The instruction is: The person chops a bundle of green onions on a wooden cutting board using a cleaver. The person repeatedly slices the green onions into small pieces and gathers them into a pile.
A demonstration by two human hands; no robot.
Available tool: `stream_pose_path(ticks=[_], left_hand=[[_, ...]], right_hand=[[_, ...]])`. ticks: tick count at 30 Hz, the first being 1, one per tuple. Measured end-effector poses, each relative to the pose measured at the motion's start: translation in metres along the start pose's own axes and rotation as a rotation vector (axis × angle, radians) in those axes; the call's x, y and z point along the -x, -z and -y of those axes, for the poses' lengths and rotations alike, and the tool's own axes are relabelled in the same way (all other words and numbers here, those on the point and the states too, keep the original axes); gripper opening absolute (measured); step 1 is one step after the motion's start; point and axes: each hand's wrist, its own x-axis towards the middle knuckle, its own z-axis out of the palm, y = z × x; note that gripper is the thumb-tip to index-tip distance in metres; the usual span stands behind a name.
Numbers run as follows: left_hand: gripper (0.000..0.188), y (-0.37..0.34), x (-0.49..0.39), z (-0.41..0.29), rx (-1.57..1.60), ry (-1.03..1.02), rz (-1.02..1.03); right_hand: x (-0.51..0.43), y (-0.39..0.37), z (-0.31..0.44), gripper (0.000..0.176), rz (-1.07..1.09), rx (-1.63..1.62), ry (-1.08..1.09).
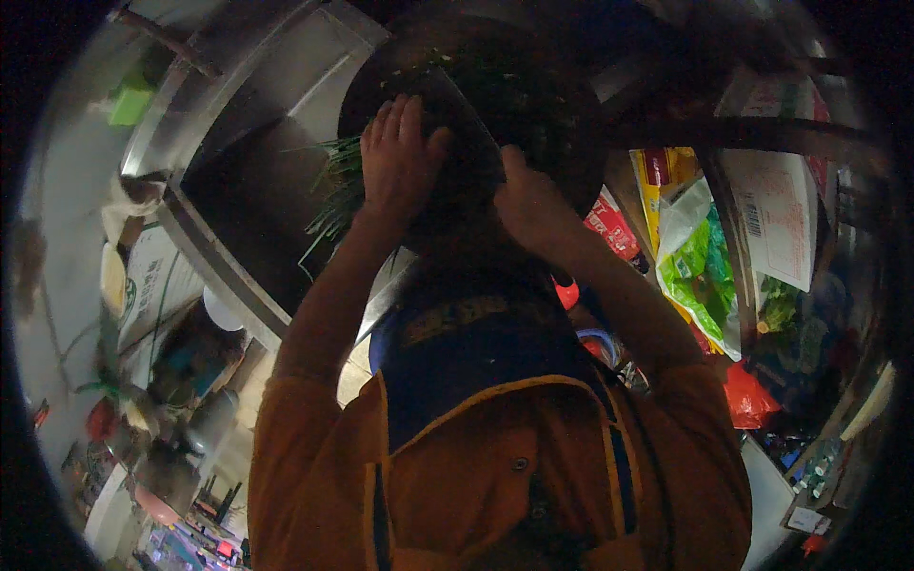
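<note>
A dark round chopping block (571,171) lies before me in dim light. My left hand (401,160) presses down on a bundle of long green stalks (341,175), perhaps scallions or chives. Their loose ends stick out past the block's left edge, beside my wrist. My right hand (534,203) grips a broad-bladed kitchen knife (465,114), its handle hidden in the fist. The blade points away from me, just right of my left fingers. Small pale and green bits (407,70) are scattered at the block's far side. Shadow hides where the blade meets the stalks.
A stainless-steel sink or counter with a raised rim (225,264) borders the block on the left. To the right lie a green-and-white plastic bag (696,250), a red packet (613,225), a white carton (771,207) bearing writing and a red plastic bag (750,400).
</note>
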Motion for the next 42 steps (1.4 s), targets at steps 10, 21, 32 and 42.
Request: stream_pose_path(ticks=[10,21,32,42], left_hand=[[0.025,-0.013,0.008,0.007,-0.146,-0.017,-0.011],[0.028,-0.011,0.005,0.005,-0.2,-0.047,0.027],[0.018,-0.009,0.0,-0.003,-0.17,0.0,0.107],[0.025,-0.002,0.0,-0.002,-0.13,0.0,0.154]], right_hand=[[0.014,0.032,0.015,0.04,0.062,0.134,0.107],[0.003,0.027,0.016,0.028,-0.007,0.162,0.28],[-0.024,0.006,0.015,0.031,0.006,0.11,0.24],[-0.013,0.01,0.022,0.033,0.04,0.1,0.203]])
